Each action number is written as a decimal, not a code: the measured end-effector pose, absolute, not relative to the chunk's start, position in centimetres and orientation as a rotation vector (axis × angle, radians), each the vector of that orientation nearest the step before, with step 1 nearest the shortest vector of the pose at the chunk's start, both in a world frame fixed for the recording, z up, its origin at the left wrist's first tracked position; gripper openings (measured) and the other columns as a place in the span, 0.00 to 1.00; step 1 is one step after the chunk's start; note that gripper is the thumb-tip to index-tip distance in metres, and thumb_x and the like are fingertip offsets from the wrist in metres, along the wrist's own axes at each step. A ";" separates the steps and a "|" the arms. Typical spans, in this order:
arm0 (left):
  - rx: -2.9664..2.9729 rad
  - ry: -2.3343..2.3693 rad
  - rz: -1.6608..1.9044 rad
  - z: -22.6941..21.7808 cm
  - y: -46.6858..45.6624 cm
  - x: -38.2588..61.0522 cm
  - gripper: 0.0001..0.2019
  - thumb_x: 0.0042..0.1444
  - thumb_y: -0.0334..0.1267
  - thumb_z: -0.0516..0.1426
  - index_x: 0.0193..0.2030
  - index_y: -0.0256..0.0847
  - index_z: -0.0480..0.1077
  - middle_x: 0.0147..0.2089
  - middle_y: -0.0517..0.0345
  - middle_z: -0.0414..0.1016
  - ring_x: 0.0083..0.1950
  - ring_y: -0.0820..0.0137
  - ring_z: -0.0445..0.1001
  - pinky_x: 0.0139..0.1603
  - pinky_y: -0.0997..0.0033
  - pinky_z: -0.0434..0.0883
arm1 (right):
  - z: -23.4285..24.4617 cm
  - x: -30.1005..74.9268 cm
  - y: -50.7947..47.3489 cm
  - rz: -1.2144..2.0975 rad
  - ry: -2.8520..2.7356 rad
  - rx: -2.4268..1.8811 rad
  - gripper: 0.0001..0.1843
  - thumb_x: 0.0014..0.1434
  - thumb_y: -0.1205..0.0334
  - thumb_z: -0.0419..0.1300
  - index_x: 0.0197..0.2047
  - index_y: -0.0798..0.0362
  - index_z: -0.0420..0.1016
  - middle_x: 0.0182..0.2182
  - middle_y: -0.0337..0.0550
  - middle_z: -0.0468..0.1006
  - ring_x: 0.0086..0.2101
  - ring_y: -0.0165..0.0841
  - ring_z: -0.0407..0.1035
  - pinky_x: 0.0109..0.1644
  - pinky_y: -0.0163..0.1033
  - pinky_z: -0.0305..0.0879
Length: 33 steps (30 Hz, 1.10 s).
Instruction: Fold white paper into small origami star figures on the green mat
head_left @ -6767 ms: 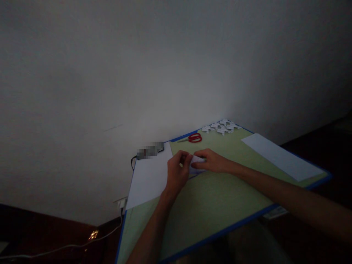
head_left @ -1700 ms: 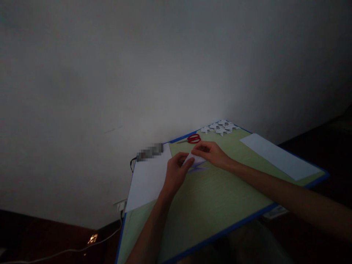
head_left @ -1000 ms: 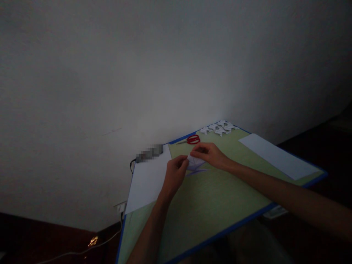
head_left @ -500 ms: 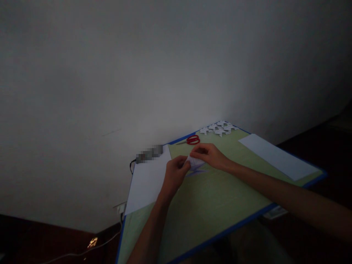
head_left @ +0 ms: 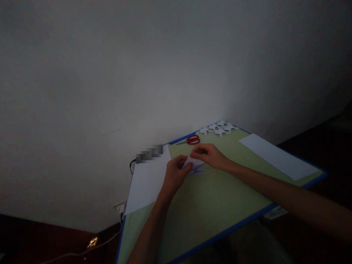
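A small piece of folded white paper (head_left: 195,164) is held between my two hands, a little above the green tabletop (head_left: 214,194). My left hand (head_left: 177,170) pinches its left side with thumb and fingers. From the upper right, my right hand (head_left: 210,154) grips the top edge between thumb and fingertips. Part of the paper is hidden behind the fingers, and its lower edge comes to a point on the right. Just beyond my hands lie scissors (head_left: 193,139) with red handles, blades to the left.
Several folded white paper stars (head_left: 220,130) are grouped at the far corner. A white sheet (head_left: 148,179) lies on the left, and a stack of white paper (head_left: 277,156) on the right. A blurred-out device with a black cable (head_left: 131,167) sits at the left edge, near the wall (head_left: 165,73).
My left thumb and fingers have shifted slightly right and up over the folded paper, covering more of its lower left. My right hand has stayed nearly still.
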<state>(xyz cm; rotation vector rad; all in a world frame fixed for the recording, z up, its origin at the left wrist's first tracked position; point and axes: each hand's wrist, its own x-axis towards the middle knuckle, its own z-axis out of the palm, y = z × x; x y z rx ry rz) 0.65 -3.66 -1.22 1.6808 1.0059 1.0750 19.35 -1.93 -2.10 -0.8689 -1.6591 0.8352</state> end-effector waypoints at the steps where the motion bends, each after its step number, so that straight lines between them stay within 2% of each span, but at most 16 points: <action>1: 1.689 1.010 1.069 -1.3 -3.6 0.6 0.08 0.50 0.36 0.65 0.36 0.36 0.77 0.36 0.53 0.82 0.36 0.66 0.80 0.39 0.69 0.74 | -2.1 19.3 -1.9 0.827 -1.666 -0.868 0.14 0.58 0.51 0.65 0.32 0.55 0.79 0.28 0.41 0.78 0.29 0.31 0.68 0.34 0.36 0.62; 20: 1.697 0.907 1.087 -1.4 -3.7 0.7 0.11 0.52 0.35 0.65 0.43 0.38 0.75 0.41 0.54 0.81 0.41 0.67 0.78 0.43 0.70 0.72 | -1.6 19.3 -2.5 0.798 -1.648 -0.849 0.15 0.60 0.50 0.64 0.34 0.54 0.79 0.30 0.42 0.78 0.31 0.32 0.69 0.36 0.37 0.65; 26: 1.687 0.975 1.032 -1.3 -4.0 1.0 0.15 0.51 0.41 0.66 0.43 0.38 0.73 0.36 0.54 0.81 0.34 0.68 0.78 0.36 0.71 0.72 | -1.7 19.2 -2.6 0.776 -1.686 -0.872 0.16 0.60 0.48 0.64 0.34 0.54 0.79 0.29 0.41 0.78 0.30 0.32 0.67 0.33 0.37 0.63; 33: 1.660 0.975 1.011 -1.3 -4.0 0.9 0.15 0.51 0.41 0.67 0.42 0.38 0.70 0.32 0.56 0.81 0.31 0.68 0.78 0.33 0.72 0.71 | -1.6 19.2 -2.7 0.750 -1.735 -0.865 0.20 0.60 0.45 0.63 0.34 0.55 0.79 0.28 0.41 0.78 0.28 0.30 0.67 0.32 0.36 0.61</action>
